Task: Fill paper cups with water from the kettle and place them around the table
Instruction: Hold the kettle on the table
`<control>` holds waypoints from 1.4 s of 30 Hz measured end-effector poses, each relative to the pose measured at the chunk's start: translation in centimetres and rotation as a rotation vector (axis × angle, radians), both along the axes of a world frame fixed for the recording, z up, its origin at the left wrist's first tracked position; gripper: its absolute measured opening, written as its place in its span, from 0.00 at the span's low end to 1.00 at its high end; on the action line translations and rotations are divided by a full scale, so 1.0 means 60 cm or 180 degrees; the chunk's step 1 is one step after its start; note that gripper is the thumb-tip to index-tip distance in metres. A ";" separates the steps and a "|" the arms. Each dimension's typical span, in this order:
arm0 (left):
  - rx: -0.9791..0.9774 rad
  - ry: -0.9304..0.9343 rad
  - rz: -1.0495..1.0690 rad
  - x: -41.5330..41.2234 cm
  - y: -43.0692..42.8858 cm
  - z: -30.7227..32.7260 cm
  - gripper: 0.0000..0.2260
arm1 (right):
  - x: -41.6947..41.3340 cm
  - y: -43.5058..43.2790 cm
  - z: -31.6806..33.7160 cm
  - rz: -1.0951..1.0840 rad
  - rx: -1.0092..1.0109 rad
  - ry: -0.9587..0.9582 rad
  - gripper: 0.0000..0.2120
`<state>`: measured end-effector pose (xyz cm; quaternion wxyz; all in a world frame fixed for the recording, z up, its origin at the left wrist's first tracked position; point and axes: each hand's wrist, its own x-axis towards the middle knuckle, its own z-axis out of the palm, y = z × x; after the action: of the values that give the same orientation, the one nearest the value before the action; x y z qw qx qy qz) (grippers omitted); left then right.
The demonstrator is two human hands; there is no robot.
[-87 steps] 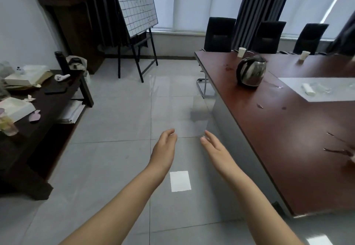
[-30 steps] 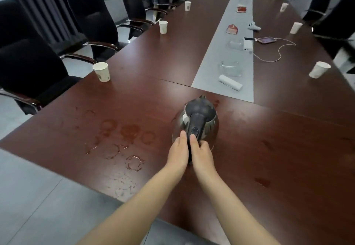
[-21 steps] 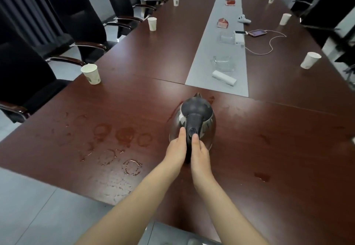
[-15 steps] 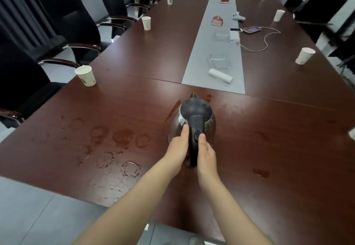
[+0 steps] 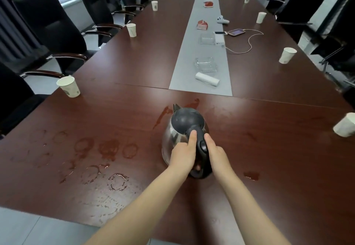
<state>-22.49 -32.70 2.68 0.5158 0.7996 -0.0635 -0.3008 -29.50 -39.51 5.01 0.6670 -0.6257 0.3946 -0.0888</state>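
On the near end of the long, glossy dark-wood table, the rounded steel kettle with its matte black domed lid stands upright among wet ring marks. Both hands clasp its black handle: the left hand curls around it and the right hand presses the other side. White tapered paper cups line the table's edges.
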 end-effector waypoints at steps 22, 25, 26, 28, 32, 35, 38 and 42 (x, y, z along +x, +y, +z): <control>-0.0707 0.0126 0.1002 0.019 -0.203 0.026 0.32 | 0.070 -0.238 0.023 0.0864 0.0076 -0.0227 0.30; -0.0762 0.0161 0.0951 0.043 -0.239 0.035 0.30 | 0.099 -0.281 0.025 0.1032 0.0019 -0.0192 0.30; -0.0776 0.0178 0.0939 0.052 -0.250 0.038 0.30 | 0.109 -0.294 0.025 0.1083 0.0018 -0.0193 0.29; -0.0837 0.0274 0.0892 0.068 -0.273 0.048 0.30 | 0.129 -0.321 0.025 0.1139 0.0020 -0.0177 0.28; -0.1068 0.0466 0.0794 0.106 -0.314 0.051 0.27 | 0.171 -0.372 0.027 0.1290 -0.0019 -0.0094 0.29; -0.1138 0.0618 0.0775 0.132 -0.344 0.043 0.28 | 0.204 -0.407 0.022 0.1373 -0.0130 -0.0004 0.29; -0.1126 0.0744 0.0769 0.159 -0.374 0.034 0.28 | 0.235 -0.441 0.012 0.1391 -0.0149 0.0025 0.29; -0.1126 0.0786 0.0776 0.193 -0.411 0.012 0.35 | 0.275 -0.481 -0.007 0.1612 -0.0267 0.0093 0.31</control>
<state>-10.89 -57.37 3.42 0.6841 0.6558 0.0453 -0.3161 -13.02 -68.36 4.58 0.6356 -0.7330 0.2309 0.0738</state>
